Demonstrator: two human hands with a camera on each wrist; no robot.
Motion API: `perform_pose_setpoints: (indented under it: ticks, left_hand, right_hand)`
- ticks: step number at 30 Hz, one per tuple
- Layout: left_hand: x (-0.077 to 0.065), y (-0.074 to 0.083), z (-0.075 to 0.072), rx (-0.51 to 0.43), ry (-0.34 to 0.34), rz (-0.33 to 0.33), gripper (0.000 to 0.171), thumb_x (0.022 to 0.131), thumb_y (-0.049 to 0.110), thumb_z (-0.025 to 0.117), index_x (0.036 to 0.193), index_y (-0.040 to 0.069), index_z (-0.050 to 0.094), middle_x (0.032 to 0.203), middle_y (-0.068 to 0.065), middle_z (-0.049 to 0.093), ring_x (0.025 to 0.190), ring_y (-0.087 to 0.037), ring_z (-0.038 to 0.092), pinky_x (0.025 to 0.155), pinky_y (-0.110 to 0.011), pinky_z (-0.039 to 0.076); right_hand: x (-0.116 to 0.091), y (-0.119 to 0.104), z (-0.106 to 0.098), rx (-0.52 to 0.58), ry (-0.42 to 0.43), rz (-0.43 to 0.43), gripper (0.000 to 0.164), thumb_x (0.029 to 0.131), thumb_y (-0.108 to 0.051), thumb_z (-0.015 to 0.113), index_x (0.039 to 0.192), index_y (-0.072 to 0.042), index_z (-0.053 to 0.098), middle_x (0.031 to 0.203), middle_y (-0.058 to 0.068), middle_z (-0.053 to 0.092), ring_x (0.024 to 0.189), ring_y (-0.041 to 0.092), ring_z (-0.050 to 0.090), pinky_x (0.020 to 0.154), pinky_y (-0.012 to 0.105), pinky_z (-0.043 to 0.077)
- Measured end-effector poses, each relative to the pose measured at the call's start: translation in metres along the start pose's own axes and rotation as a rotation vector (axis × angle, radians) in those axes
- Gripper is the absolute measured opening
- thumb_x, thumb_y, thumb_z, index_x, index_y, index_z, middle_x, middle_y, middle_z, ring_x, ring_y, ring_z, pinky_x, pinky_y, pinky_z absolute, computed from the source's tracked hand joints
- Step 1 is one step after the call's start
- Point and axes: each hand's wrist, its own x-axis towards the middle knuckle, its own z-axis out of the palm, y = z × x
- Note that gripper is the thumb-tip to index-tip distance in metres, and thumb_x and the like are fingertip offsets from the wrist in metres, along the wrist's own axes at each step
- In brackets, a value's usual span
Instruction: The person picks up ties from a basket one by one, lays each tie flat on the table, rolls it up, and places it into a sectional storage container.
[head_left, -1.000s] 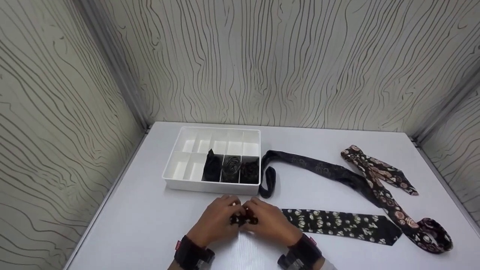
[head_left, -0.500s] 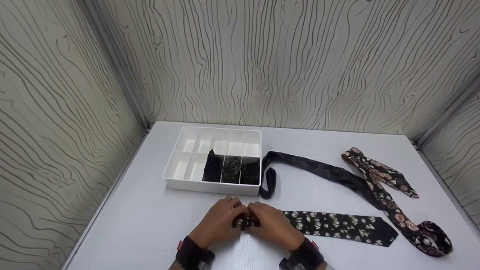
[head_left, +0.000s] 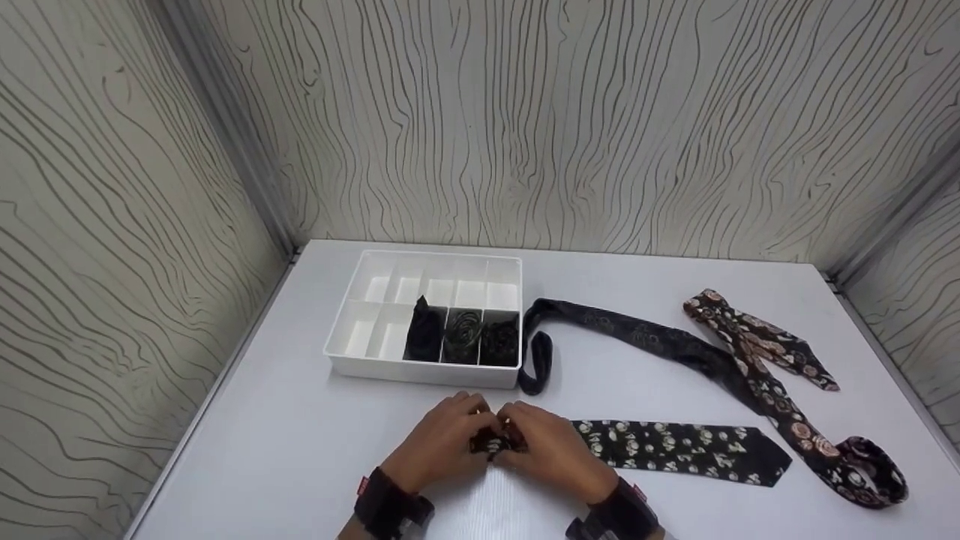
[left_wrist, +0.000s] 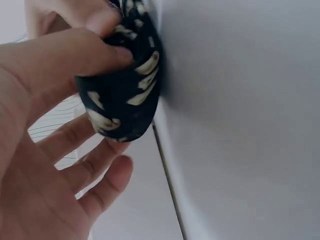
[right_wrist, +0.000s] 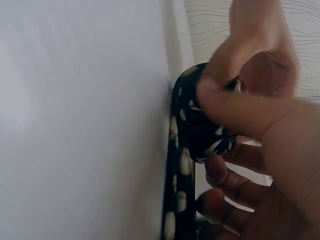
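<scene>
1. Nearest, black fabric wrist straps [head_left: 390, 504] circle both wrists over the glossy white table [head_left: 247, 450].
2. The person's left hand [head_left: 437, 444] pinches the coiled end of a flat black fabric necktie with cream flowers [head_left: 667, 450], thumb on the roll and fingers behind it.
3. The right hand [head_left: 556, 454] grips the same coil from the right, its fingertips close to the left hand's.
4. The necktie's unrolled, pointed end lies flat to the right.
5. Farther right, a black fabric tie with pink roses [head_left: 774, 403] lies folded, its near end looped.
6. A dark patterned fabric tie [head_left: 637, 334] stretches from that one leftward, curling beside the tray.
7. Beyond the hands, a white rectangular divided tray [head_left: 420, 373] holds dark rolled fabric bundles [head_left: 463, 337] in its three near-right compartments.
8. Farthest stands a pale wood-grain-patterned wall [head_left: 517, 127].
</scene>
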Motion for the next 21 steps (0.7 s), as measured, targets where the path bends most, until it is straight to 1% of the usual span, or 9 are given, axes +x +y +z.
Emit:
perform_pose_setpoints:
  ticks: [2,4,8,11,13,16,19,21]
  left_hand:
    - [0.001,0.000,0.000,-0.014,0.001,0.007,0.035,0.079,0.020,0.091,0.110,0.022,0.075,0.108,0.005,0.066,0.101,-0.012,0.061,0.091,-0.028,0.054]
    - [0.002,0.001,0.000,-0.013,0.003,0.017,0.036,0.080,0.021,0.091,0.112,0.021,0.075,0.108,0.005,0.066,0.100,-0.013,0.061,0.091,-0.028,0.054]
    - [0.004,0.003,0.000,0.013,0.011,0.038,0.033,0.079,0.021,0.091,0.109,0.021,0.078,0.104,0.005,0.067,0.095,-0.013,0.061,0.087,-0.028,0.054]
    - [0.006,0.006,0.001,-0.019,0.000,0.035,0.036,0.080,0.022,0.091,0.112,0.021,0.076,0.107,0.005,0.068,0.099,-0.013,0.062,0.090,-0.028,0.054]
    - [0.007,0.007,0.001,-0.041,-0.005,0.035,0.036,0.080,0.022,0.091,0.112,0.021,0.075,0.109,0.006,0.068,0.101,-0.013,0.063,0.093,-0.028,0.054]
    - [0.008,0.007,0.001,-0.038,-0.007,0.045,0.035,0.079,0.024,0.092,0.109,0.023,0.076,0.107,0.007,0.069,0.100,-0.012,0.063,0.092,-0.028,0.053]
    - [0.009,0.008,0.002,-0.017,0.001,0.055,0.034,0.078,0.024,0.091,0.109,0.026,0.078,0.105,0.008,0.069,0.099,-0.011,0.060,0.092,-0.028,0.052]
    - [0.009,0.010,0.003,-0.003,0.001,0.063,0.036,0.078,0.026,0.090,0.112,0.027,0.078,0.106,0.008,0.069,0.100,-0.012,0.059,0.093,-0.029,0.052]
  right_hand:
    - [-0.002,0.001,-0.001,-0.018,0.017,-0.001,0.037,0.087,-0.036,0.086,0.114,-0.023,0.064,0.101,-0.011,0.068,0.090,0.008,0.065,0.075,0.029,0.055]
    - [-0.003,0.001,-0.001,-0.013,0.018,0.007,0.040,0.086,-0.037,0.087,0.116,-0.024,0.064,0.103,-0.011,0.070,0.092,0.009,0.067,0.077,0.030,0.056]
    - [-0.006,0.000,-0.003,0.023,0.013,0.008,0.043,0.086,-0.040,0.087,0.119,-0.024,0.064,0.105,-0.009,0.070,0.092,0.011,0.067,0.076,0.031,0.056]
    - [-0.009,0.001,-0.004,0.013,0.019,0.013,0.040,0.088,-0.039,0.085,0.117,-0.024,0.063,0.105,-0.007,0.071,0.092,0.015,0.070,0.076,0.034,0.058]
    - [-0.010,0.003,-0.005,0.007,0.021,0.029,0.038,0.087,-0.039,0.085,0.114,-0.026,0.062,0.105,-0.008,0.072,0.094,0.015,0.071,0.078,0.035,0.059]
    - [-0.013,0.004,-0.006,0.038,0.006,0.051,0.041,0.085,-0.042,0.087,0.115,-0.030,0.062,0.104,-0.012,0.070,0.091,0.012,0.069,0.074,0.032,0.056]
    - [-0.016,0.006,-0.006,0.034,0.010,0.035,0.040,0.086,-0.040,0.086,0.117,-0.030,0.063,0.104,-0.012,0.072,0.091,0.011,0.069,0.074,0.031,0.055]
    - [-0.019,0.007,-0.006,0.009,0.022,0.014,0.038,0.089,-0.036,0.084,0.119,-0.029,0.064,0.106,-0.009,0.073,0.093,0.013,0.071,0.076,0.033,0.056]
